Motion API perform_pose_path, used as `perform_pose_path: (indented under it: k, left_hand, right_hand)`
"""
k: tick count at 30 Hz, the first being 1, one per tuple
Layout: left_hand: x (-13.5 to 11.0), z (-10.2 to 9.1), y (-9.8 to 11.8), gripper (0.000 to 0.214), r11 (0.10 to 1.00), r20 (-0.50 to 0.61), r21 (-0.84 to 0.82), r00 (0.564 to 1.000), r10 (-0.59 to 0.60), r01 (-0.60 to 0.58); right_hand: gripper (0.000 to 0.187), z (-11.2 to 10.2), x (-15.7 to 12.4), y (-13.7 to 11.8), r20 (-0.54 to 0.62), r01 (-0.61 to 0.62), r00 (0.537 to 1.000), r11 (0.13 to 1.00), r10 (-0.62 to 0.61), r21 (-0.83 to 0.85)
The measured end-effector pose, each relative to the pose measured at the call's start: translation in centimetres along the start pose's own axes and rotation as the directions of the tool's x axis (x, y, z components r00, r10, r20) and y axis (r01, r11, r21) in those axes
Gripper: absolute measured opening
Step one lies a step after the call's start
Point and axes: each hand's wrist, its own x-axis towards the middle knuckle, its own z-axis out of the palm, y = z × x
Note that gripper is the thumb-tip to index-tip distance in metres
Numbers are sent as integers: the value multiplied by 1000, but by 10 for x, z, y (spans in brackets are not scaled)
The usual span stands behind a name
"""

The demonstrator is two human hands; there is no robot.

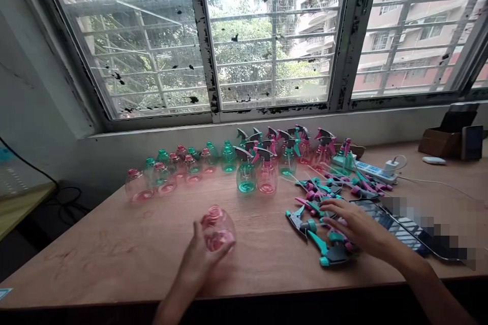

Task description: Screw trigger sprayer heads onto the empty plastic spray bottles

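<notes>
My left hand (198,259) grips a capless pink plastic bottle (218,227), tilted, just above the wooden table (114,249). My right hand (356,223) lies over a pile of loose teal and pink spray trigger heads (324,203), fingers spread and touching them; whether it holds one I cannot tell. Behind stand capless pink and teal bottles (179,165) at the left and bottles with trigger heads fitted (267,157) in the middle, near the window wall.
A phone or tablet (392,223) lies right of the pile. A power strip with a plugged charger (377,170), a white mouse (433,160) and a brown box (442,139) sit at the back right. A barred window spans the wall.
</notes>
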Motion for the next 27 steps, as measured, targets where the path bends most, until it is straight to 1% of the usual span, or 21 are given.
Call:
perform_pose_path:
  k: [2, 3, 5, 7, 9, 11, 12, 14, 16, 18, 20, 22, 24, 26, 27]
  left_hand:
    - [-8, 27, 15, 77, 999, 71, -37, 997, 42, -39]
    - [-11, 36, 21, 78, 997, 101, -53, 993, 69, -64]
    - [-15, 46, 28, 80, 990, 138, -75, 982, 131, -122]
    - [-17, 47, 29, 79, 979, 163, -135, 971, 177, -156]
    - [-18, 43, 27, 76, 959, 185, -233, 961, 205, -160]
    - [-20, 39, 26, 75, 936, 203, -317, 953, 225, -153]
    - [-20, 38, 25, 75, 930, 211, -337, 950, 228, -148]
    - [-22, 38, 24, 76, 927, 241, -354, 945, 220, -126]
    - [-22, 40, 22, 79, 921, 261, -380, 945, 195, -85]
    - [-22, 44, 19, 89, 897, 246, -440, 955, 163, -40]
    - [-21, 48, 16, 94, 862, 228, -507, 963, 143, -8]
    - [-20, 50, 13, 89, 842, 239, -540, 959, 149, 4]
    - [-20, 49, 11, 83, 854, 258, -520, 950, 176, -17]
    - [-21, 47, 11, 82, 878, 267, -476, 944, 191, -43]
    - [-22, 46, 11, 81, 893, 262, -445, 944, 199, -65]
  right_hand:
    - [32, -6, 14, 5, 22, 3, 1000, 998, -1, -55]
    - [30, -7, 23, 4, 39, 10, 999, 996, -6, -94]
    - [25, 0, 40, -1, 62, 25, 998, 991, -17, -130]
    - [18, 13, 56, -8, 94, 21, 996, 986, -5, -164]
    - [12, 27, 68, -15, 110, -2, 994, 980, 24, -198]
    - [6, 36, 77, -19, 98, -36, 993, 976, 59, -215]
    - [8, 37, 81, -20, 82, -54, 994, 976, 73, -213]
    - [14, 34, 86, -21, 25, -87, 995, 979, 93, -183]
    - [15, 24, 90, -22, -56, -103, 994, 988, 97, -117]
    - [17, 13, 89, -24, -148, -96, 985, 995, 91, -27]
    - [24, 2, 85, -29, -245, -75, 966, 995, 87, 60]
    - [31, -6, 77, -37, -335, -55, 938, 991, 93, 121]
    - [33, -15, 64, -48, -424, -16, 901, 984, 90, 175]
    - [30, -25, 48, -58, -553, 70, 829, 966, 82, 247]
    - [29, -31, 38, -62, -584, 83, 807, 963, 87, 258]
